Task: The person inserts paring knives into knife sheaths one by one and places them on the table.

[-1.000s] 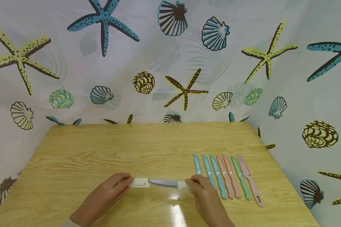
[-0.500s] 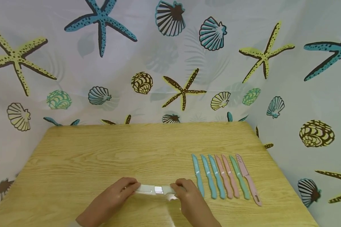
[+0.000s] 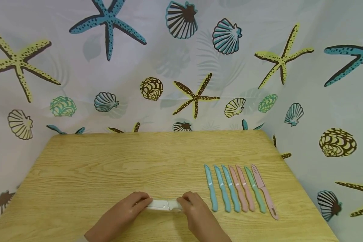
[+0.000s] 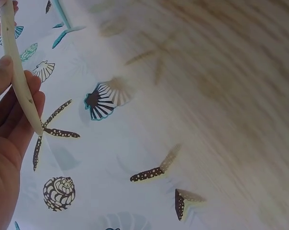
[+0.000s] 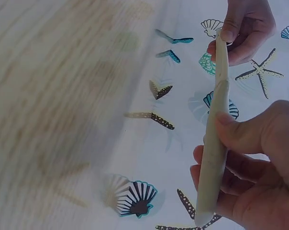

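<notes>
Between the hands, a white sheath [image 3: 158, 205] meets the cream handle [image 3: 173, 204] of a knife, and the blade is hidden inside. My left hand [image 3: 130, 208] pinches the far end of the sheath between thumb and fingers. With thumb and fingers, my right hand [image 3: 198, 213] grips the knife handle. In the right wrist view the handle [image 5: 213, 158] and sheath [image 5: 221, 62] form one line, held just off the tabletop as far as I can tell. The left wrist view shows the sheath [image 4: 21, 91] lying across the left fingers.
Right of the hands lies a row of sheathed-looking knives: three blue, one of them a blue knife [image 3: 211, 190], then a pink knife [image 3: 239, 188], another pink, a green knife [image 3: 255, 191] and a wider pink knife [image 3: 264, 193]. A patterned cloth [image 3: 157, 111] borders the wooden table [image 3: 124, 158].
The bare blade has slid into the sheath as my right hand moved left toward my left hand. The gap between sheath and handle has closed.
</notes>
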`<state>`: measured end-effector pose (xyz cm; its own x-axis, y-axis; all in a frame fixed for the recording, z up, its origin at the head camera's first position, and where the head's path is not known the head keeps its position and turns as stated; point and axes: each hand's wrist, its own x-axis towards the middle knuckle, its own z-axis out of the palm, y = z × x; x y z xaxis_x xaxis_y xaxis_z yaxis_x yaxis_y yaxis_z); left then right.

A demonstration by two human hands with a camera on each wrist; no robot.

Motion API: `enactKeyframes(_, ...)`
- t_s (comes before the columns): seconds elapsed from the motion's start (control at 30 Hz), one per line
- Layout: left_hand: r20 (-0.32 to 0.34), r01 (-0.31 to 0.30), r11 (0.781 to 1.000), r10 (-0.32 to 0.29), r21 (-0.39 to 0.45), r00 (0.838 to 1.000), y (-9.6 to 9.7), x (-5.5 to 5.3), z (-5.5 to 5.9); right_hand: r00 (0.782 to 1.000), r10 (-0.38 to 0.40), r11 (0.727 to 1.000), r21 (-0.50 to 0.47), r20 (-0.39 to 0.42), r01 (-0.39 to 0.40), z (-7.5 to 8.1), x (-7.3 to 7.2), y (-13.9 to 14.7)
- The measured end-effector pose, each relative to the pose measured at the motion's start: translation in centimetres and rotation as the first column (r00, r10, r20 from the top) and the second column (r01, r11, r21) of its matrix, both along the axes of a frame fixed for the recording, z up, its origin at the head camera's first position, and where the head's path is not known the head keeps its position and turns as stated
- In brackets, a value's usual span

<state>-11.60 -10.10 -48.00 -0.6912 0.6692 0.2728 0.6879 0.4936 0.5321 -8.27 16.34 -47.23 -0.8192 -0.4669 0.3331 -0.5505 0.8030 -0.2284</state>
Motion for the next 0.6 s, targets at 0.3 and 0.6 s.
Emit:
enactKeyframes(0.3,-0.475,0.015,1.0,-0.008,0.01,0.88,0.6,-0.5,-1.2,0.992,-0.116,0.993,0.006,-0.044,0.117,-0.8,0.5,2.5)
enactKeyframes(0.6,-0.46,-0.107,0.991,0.131,0.078,0.878,-0.4,-1.1,-1.2,0.833,-0.536,0.829,-0.1,0.138,0.55,0.2,0.5,15.0)
